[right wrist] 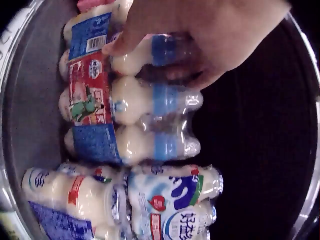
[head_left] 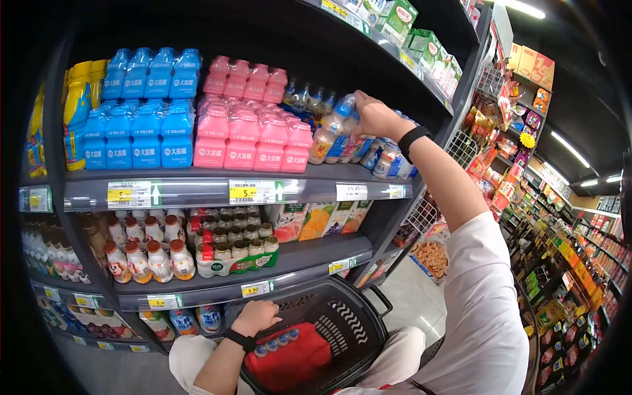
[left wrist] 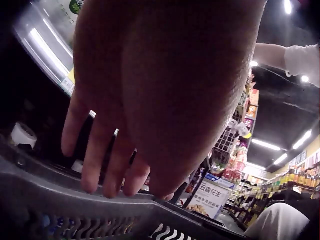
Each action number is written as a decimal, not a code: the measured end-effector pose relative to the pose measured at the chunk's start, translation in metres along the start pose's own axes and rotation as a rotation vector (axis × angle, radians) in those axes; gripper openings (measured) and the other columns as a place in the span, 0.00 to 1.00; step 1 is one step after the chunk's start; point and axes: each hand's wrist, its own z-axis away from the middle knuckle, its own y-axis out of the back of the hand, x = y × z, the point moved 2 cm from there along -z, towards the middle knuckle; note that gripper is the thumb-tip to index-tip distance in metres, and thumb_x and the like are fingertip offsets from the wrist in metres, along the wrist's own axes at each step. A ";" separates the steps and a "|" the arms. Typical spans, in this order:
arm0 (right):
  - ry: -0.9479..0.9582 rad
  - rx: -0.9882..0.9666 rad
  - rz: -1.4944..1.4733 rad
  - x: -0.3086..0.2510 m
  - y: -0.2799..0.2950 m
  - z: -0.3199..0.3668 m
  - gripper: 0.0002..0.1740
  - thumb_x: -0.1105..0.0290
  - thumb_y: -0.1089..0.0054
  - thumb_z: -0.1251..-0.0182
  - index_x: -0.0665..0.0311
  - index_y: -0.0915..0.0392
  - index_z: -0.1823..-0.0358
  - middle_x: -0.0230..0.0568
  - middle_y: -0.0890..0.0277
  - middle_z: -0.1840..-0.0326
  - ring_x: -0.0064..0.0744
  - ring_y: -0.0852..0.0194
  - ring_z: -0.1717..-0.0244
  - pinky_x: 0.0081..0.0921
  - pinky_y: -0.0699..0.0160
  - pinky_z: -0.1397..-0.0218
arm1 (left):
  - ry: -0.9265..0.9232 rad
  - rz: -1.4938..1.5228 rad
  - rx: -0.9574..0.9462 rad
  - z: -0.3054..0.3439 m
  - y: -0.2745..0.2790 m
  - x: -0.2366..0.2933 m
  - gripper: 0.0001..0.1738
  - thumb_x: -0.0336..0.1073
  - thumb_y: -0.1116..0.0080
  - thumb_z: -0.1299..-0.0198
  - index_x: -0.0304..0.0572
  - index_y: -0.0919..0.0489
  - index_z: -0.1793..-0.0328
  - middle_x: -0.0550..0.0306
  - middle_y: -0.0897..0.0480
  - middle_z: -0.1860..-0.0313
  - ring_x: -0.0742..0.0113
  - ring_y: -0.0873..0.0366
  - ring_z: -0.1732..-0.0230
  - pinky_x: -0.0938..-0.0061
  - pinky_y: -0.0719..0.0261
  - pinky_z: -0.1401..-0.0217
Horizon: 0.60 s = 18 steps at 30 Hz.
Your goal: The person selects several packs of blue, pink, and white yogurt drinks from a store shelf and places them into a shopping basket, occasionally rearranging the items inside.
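My right hand [head_left: 378, 118] reaches onto the upper shelf and grips a wrapped pack of small cream bottles [head_left: 329, 128] with blue bands. In the right wrist view the hand [right wrist: 200, 35] has its thumb on the near side of the pack [right wrist: 127, 100] and its fingers bent around the bottles, partly hidden. Low in front of me, my left hand [head_left: 258, 317] is at the shelf-side edge of a black basket [head_left: 359, 299]. Its fingers hang fairly straight by the rim in the left wrist view, the hand [left wrist: 145, 95] holding nothing visible. A red item [head_left: 309, 352] and a row of small bottles [head_left: 276, 343] lie in the basket.
Pink bottle packs [head_left: 253, 141] and blue ones [head_left: 141, 135] stand left of the gripped pack; other white bottles [right wrist: 170, 200] lie beside it. A shelf with cartons [head_left: 395, 23] hangs above. Below are more bottles [head_left: 151, 260] and juice cartons [head_left: 316, 220]. A wire rack [head_left: 461, 148] stands right.
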 end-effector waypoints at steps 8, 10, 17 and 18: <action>-0.035 0.116 0.005 0.008 -0.003 0.029 0.26 0.79 0.31 0.58 0.71 0.27 0.53 0.53 0.27 0.48 0.56 0.27 0.47 0.42 0.24 0.45 | -0.028 0.068 0.008 -0.004 -0.008 0.005 0.17 0.51 0.39 0.45 0.44 0.19 0.65 0.52 0.18 0.64 0.49 0.18 0.60 0.56 0.21 0.58; -0.062 0.116 -0.024 0.016 -0.009 0.024 0.25 0.79 0.33 0.57 0.69 0.25 0.53 0.52 0.27 0.48 0.55 0.26 0.47 0.41 0.24 0.45 | -0.046 0.073 0.028 -0.005 -0.013 0.003 0.17 0.51 0.39 0.45 0.44 0.19 0.65 0.52 0.18 0.65 0.49 0.18 0.60 0.56 0.21 0.58; -0.521 0.389 -0.665 -0.021 -0.036 0.006 0.45 0.55 0.25 0.59 0.70 0.30 0.39 0.65 0.42 0.34 0.58 0.40 0.32 0.40 0.32 0.34 | -0.002 0.040 -0.050 -0.009 -0.012 0.005 0.17 0.51 0.41 0.43 0.45 0.19 0.62 0.52 0.18 0.63 0.49 0.19 0.58 0.58 0.22 0.56; -0.651 0.411 -0.868 -0.032 -0.028 0.000 0.47 0.52 0.25 0.58 0.71 0.32 0.37 0.70 0.48 0.30 0.60 0.45 0.29 0.40 0.36 0.30 | 0.008 0.036 -0.061 -0.009 -0.010 0.006 0.17 0.51 0.41 0.43 0.45 0.19 0.62 0.52 0.18 0.63 0.49 0.19 0.58 0.58 0.22 0.56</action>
